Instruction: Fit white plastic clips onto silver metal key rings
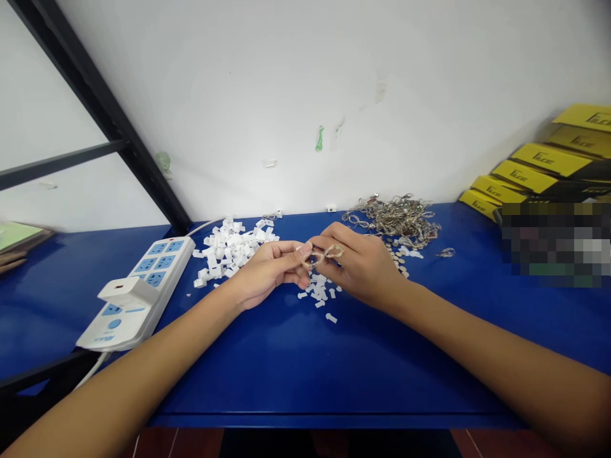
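My left hand (274,270) and my right hand (360,264) meet above the middle of the blue table. A looped piece of tan twine (334,252) is pinched between them, its loops showing in front of my right fingers. The left thumb and forefinger close on its left end; the right fingers are curled behind it. Whether something small sits at the fingertips is hidden. Small white paper-like pieces (319,292) lie below the hands. Behind my right hand is a heap of tangled twine loops (401,219), with small round tan discs (400,261) beside it.
A pile of small white plastic pieces (229,245) lies left of centre. A white power strip (162,273) with a plugged-in adapter stands further left, near a black metal frame (143,172). Yellow and black boxes (539,168) are stacked at right. One loose loop (447,252) lies apart.
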A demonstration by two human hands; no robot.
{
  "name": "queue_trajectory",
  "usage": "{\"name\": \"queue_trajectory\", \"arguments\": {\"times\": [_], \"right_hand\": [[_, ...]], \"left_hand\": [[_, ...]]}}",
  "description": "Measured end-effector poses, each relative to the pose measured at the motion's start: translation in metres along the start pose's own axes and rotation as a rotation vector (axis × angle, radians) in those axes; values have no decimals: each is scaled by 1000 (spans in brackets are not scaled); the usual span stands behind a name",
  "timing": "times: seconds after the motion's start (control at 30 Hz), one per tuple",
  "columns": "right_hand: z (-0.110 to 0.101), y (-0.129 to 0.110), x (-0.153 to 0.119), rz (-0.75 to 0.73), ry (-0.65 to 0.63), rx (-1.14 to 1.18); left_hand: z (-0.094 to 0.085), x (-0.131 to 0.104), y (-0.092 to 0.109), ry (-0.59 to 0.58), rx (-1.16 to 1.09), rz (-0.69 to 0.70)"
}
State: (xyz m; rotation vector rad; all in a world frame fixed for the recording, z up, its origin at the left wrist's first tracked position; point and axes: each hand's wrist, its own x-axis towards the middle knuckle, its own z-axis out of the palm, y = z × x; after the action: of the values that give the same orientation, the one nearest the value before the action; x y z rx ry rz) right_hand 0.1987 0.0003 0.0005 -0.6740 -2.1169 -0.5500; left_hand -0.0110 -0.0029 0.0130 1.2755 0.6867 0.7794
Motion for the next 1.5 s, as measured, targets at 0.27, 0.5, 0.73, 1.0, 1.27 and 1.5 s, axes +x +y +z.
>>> {"name": "queue_trajectory", "arguments": {"times": [0.27,0.5,0.73,1.0,1.27,1.5], "right_hand": [[0,-4,1,46,-59,42],[-6,1,5,183,-120,568],[-15,0,14,223,-180,706],[-13,-1,8,82,-172,470],[-1,-7,2,20,-91,59],[-7,-7,5,66,-206,200]], "left_hand": [[-5,-1,6,-20,35,-15],[-6,-1,11,-27,16,-45],[-7,-4,10,-98,-8,-61],[-12,-2,7,-114,8,-65],[-7,-1,9,-82,9,-67],[-10,-1,10,-90,18,-55]]}}
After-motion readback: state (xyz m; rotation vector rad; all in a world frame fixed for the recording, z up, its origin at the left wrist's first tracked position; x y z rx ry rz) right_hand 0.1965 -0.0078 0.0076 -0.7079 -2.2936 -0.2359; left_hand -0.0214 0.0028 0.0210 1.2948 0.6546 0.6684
